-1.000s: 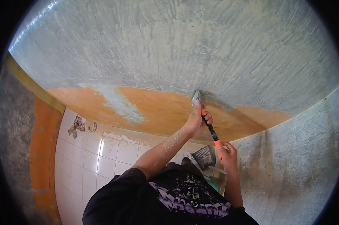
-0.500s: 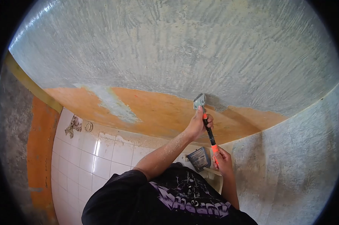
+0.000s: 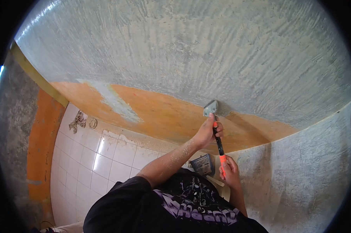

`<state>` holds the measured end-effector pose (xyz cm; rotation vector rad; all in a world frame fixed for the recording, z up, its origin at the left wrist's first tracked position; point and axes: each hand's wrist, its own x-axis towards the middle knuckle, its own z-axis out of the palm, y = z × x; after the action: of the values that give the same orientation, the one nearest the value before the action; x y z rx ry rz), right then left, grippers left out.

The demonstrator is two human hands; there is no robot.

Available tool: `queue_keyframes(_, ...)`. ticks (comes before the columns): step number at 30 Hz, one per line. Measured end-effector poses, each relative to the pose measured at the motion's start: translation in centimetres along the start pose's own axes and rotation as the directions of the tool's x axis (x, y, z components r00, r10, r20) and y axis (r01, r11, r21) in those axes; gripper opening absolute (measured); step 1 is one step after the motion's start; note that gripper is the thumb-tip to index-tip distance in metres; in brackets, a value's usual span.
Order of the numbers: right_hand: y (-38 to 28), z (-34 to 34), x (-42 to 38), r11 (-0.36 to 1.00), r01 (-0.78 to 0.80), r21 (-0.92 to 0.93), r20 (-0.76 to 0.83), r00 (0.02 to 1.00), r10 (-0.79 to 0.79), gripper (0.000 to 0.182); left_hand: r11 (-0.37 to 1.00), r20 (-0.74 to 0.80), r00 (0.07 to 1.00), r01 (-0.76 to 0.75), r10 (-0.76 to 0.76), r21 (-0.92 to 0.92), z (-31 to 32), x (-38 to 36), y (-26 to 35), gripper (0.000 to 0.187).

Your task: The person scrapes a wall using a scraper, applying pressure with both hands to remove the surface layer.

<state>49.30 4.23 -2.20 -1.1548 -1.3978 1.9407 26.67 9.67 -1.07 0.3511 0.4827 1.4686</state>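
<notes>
A wall scraper (image 3: 219, 145) with a pale grey-green head (image 3: 210, 109), a black shaft and orange grip sections is in both my hands. Its blade end meets the wall where scraped grey surface borders orange paint (image 3: 163, 105). Near the head, my left hand (image 3: 209, 133) wraps the upper handle, thumb laid up against the head. My right hand (image 3: 231, 173) closes round the orange lower grip. Pale specks cover my left forearm.
White tiles (image 3: 82, 159) cover the floor, with debris along the wall's foot. A crumpled cloth (image 3: 78, 121) and a ring-shaped roll (image 3: 93, 123) lie at left. A dusty blue-grey dustpan-like item (image 3: 202, 165) stands below the wall. Another grey wall (image 3: 299, 167) rises at right.
The scraper and both hands have shifted slightly down and right in view, the head now lower against the orange paint. The camera view has tilted a little. Both grips are unchanged.
</notes>
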Motion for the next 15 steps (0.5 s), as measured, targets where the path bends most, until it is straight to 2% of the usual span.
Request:
queue_keyframes(2,-1.0,-1.1,-1.0,1.0,-0.017,-0.017,-0.017,1.0,0.016,0.038,0.995,0.021,0.999,0.042,-0.044,0.094,0.7,0.7,-0.9,0.046)
queue_keyframes(3,-1.3,-1.6,-1.5,0.999,-0.027,-0.024,-0.029,0.999,0.026,0.039,0.995,0.068,0.994,0.08,-0.084,0.067,1.0,1.0,-1.3,0.046)
queue_keyframes(9,-0.7,-4.0,-1.7,0.996,-0.033,-0.086,-0.086,0.996,0.026,0.041,0.993,0.116,0.986,0.116,-0.118,0.019,1.5,2.0,-3.0,0.046)
queue_keyframes(12,-0.8,-3.8,-0.9,0.988,-0.017,-0.151,-0.079,0.997,0.006,0.044,0.997,0.113,0.991,0.079,-0.076,-0.025,0.6,1.9,-2.8,0.047)
queue_keyframes(15,0.5,-3.6,0.3,0.992,0.005,-0.126,-0.096,0.995,-0.017,0.044,0.997,0.052,0.996,0.066,-0.068,0.035,0.6,1.3,-2.0,0.048)
